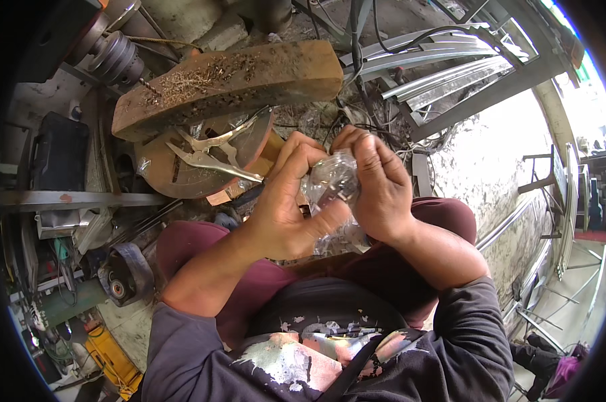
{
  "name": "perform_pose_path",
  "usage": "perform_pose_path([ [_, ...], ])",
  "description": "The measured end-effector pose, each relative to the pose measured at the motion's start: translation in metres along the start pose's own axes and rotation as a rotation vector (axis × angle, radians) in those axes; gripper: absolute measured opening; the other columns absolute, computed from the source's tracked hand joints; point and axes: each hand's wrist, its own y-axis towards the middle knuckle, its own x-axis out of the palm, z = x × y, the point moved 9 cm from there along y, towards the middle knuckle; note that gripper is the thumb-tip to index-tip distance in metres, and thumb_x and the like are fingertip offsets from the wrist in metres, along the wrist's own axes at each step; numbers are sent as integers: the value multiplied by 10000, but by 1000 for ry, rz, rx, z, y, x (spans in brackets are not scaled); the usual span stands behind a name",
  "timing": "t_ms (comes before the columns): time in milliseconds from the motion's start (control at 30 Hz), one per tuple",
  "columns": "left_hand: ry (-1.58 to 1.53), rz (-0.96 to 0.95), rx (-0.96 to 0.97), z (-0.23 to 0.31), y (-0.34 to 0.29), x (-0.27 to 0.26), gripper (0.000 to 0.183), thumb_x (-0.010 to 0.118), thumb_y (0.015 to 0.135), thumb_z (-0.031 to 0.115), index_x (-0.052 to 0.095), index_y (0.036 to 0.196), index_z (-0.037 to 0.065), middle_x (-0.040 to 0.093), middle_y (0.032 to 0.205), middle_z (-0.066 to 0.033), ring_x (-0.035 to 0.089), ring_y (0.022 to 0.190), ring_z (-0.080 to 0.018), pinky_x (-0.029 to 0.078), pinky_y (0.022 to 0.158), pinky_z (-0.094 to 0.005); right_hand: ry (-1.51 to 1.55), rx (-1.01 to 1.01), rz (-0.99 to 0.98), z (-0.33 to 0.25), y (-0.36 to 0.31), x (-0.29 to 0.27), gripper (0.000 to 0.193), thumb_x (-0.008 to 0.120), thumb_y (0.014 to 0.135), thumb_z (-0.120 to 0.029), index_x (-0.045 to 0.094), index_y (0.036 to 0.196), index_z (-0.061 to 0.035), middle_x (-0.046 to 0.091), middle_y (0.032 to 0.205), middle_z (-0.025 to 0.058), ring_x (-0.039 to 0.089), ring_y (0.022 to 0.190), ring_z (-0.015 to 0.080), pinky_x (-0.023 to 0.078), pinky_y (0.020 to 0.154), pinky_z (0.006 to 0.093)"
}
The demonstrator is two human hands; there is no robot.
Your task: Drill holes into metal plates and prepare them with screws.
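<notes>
A crinkled clear plastic bag (333, 171) is held up between my two hands in front of my lap. Something small and brownish shows through it, too blurred by the plastic to name. My left hand (286, 204) grips the bag's left side with curled fingers, its thumb lying across the lower part. On the other side, my right hand (382, 184) is closed on the bag, knuckles up. Left of my left hand, locking pliers (212, 157) with metal handles rest on a round brown disc (159, 174).
A thick wooden block (249, 77) strewn with shavings lies beyond my hands, beside a drill chuck (115, 60) with a bit. Metal profiles (450, 80) are stacked at the far right. A black case (60, 154) and a yellow case (112, 358) stand left.
</notes>
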Motion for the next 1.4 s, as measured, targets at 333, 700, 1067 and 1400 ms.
perform_pose_path([
  [333, -233, 54, -5, 0, -3, -8, 415, 838, 868, 90, 519, 1125, 29, 549, 1176, -119, 527, 999, -126, 455, 858, -297, -122, -151, -295, -31, 8, 1, 364, 529, 1103, -382, 500, 1019, -28, 469, 1038, 40, 434, 961, 124, 365, 880, 258],
  [700, -565, 217, -363, -27, -27, -1, 253, 583, 1077, 126, 479, 1254, -21, 647, 851, -90, 638, 561, -137, 487, 453, -264, -563, -340, -248, -42, 8, 13, 220, 668, 999, -184, 576, 944, 8, 556, 964, 134, 556, 846, 270, 475, 763, 358],
  [1067, 267, -162, -360, -17, -17, -35, 303, 627, 1041, 273, 676, 1098, -21, 717, 923, -64, 634, 806, -111, 486, 695, -270, -478, -34, -40, -1, 0, -3, 227, 516, 1102, -239, 526, 1045, -19, 520, 875, 118, 521, 825, 219, 461, 766, 391],
  [1400, -250, 185, -268, -39, -24, -32, 359, 538, 1101, 248, 564, 1359, -1, 615, 1119, -39, 553, 945, -91, 443, 853, -254, -71, -53, -217, -5, 10, 2, 272, 707, 1026, -269, 662, 1045, -1, 599, 916, -2, 547, 907, 75, 468, 823, 296],
])
